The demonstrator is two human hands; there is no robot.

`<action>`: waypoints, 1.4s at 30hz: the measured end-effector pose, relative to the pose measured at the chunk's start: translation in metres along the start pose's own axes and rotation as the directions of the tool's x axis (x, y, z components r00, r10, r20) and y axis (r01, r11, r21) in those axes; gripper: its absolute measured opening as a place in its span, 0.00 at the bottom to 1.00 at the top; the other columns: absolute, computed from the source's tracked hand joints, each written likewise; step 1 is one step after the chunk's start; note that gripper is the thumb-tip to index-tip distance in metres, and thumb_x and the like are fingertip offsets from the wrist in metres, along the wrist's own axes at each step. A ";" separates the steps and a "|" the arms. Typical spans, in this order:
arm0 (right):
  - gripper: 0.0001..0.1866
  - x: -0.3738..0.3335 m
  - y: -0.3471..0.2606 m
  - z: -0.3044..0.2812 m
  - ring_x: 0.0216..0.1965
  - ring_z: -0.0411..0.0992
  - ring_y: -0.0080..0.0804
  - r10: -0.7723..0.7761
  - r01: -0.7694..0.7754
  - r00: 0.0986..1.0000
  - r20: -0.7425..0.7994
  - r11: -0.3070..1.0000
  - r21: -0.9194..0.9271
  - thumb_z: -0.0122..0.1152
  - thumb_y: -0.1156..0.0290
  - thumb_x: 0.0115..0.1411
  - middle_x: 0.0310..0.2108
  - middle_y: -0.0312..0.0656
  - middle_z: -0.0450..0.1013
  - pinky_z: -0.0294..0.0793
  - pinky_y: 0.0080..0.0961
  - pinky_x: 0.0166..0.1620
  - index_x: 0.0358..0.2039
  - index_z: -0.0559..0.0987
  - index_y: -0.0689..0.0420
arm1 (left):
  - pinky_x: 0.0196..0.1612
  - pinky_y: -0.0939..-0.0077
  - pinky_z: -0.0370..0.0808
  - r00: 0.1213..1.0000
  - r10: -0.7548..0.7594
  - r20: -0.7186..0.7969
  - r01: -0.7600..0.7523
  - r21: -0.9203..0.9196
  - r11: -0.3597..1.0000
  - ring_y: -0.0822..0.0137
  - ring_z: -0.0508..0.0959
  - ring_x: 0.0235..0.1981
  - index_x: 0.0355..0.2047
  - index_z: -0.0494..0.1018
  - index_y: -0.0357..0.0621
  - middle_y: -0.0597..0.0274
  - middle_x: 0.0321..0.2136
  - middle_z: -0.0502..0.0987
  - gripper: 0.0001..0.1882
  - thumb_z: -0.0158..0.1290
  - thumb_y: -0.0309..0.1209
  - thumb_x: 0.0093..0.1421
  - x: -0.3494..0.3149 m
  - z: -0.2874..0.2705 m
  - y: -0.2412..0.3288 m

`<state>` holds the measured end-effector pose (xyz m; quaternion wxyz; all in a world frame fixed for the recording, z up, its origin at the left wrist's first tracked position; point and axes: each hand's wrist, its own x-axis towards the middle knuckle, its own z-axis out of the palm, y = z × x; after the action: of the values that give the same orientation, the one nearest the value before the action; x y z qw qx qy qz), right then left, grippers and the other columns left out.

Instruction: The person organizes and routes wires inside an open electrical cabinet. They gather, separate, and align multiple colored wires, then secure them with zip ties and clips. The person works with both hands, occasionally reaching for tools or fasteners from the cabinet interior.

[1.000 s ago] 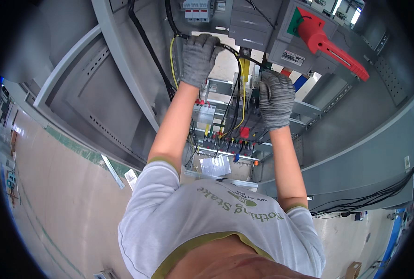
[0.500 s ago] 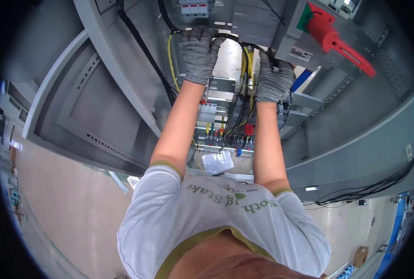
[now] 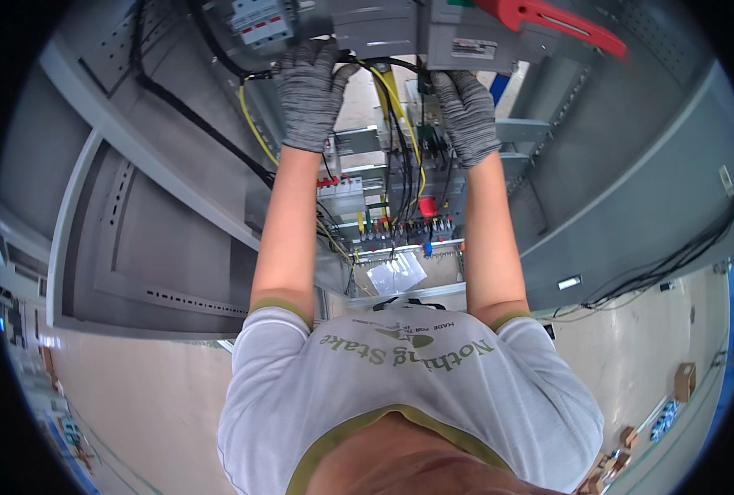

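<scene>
Both my hands wear grey striped knit gloves and reach up into a metal cabinet. My left hand [image 3: 311, 103] is closed over a black cable bundle [image 3: 396, 63] that runs sideways beneath a grey housing, its thumb along the bundle. My right hand [image 3: 468, 115] is closed at the bundle's right part, fingers close together; their tips are partly hidden. Between the hands, yellow wires [image 3: 397, 103] and thin black wires hang down from the bundle. Beside my left hand, a yellow wire [image 3: 253, 124] drops from the bundle's left part.
A white breaker block [image 3: 261, 21] sits above my left hand. The red handle [image 3: 556, 23] juts out at upper right. Lower down are a terminal row [image 3: 408, 231] and a clear plastic sheet [image 3: 396, 274]. An open door [image 3: 152, 239] stands left; loose black cables [image 3: 672, 276] hang at right.
The view has shifted, so the cabinet parts sit higher. My right hand's fingers have drawn together at the bundle; my left hand stays on it.
</scene>
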<state>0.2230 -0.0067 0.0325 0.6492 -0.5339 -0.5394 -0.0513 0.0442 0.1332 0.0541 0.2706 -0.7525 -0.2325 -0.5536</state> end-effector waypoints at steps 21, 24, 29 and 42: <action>0.11 -0.048 -0.009 -0.017 0.28 0.72 0.24 0.246 -0.225 0.849 0.468 0.969 -0.101 0.58 0.73 0.56 0.28 0.39 0.76 0.73 0.23 0.36 0.41 0.80 0.58 | 0.45 0.76 0.71 0.747 -0.397 0.533 0.645 -0.727 0.236 0.71 0.74 0.40 0.53 0.64 0.40 0.61 0.41 0.73 0.20 0.50 0.33 0.62 -0.113 -0.032 0.079; 0.12 -0.051 -0.009 -0.020 0.29 0.73 0.27 0.249 -0.254 0.855 0.455 0.966 -0.051 0.59 0.71 0.56 0.29 0.43 0.77 0.73 0.24 0.36 0.40 0.79 0.59 | 0.42 0.74 0.73 0.665 -0.366 0.651 0.745 -0.543 0.388 0.67 0.76 0.38 0.54 0.65 0.40 0.58 0.39 0.76 0.20 0.49 0.34 0.63 -0.119 -0.037 0.062; 0.13 -0.046 -0.002 -0.031 0.33 0.71 0.23 0.262 -0.226 0.817 0.513 0.965 -0.134 0.58 0.71 0.58 0.32 0.38 0.76 0.72 0.22 0.40 0.43 0.78 0.59 | 0.40 0.70 0.75 0.800 -0.068 0.596 0.313 -0.317 0.895 0.57 0.80 0.34 0.50 0.70 0.42 0.50 0.34 0.78 0.17 0.46 0.34 0.64 -0.091 -0.052 0.029; 0.09 -0.036 -0.022 -0.044 0.28 0.73 0.37 0.092 -0.118 0.795 0.599 0.993 0.004 0.60 0.72 0.51 0.26 0.46 0.74 0.72 0.30 0.35 0.34 0.78 0.58 | 0.40 0.81 0.69 0.443 -0.056 0.895 0.894 -0.436 0.105 0.75 0.72 0.34 0.52 0.66 0.40 0.66 0.32 0.73 0.17 0.46 0.31 0.64 -0.218 -0.094 0.074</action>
<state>0.2219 -0.0675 0.0262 0.4586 -0.5385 -0.6869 0.1667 -0.0345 0.0044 -0.1430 -0.5380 -0.7553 -0.2210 -0.3020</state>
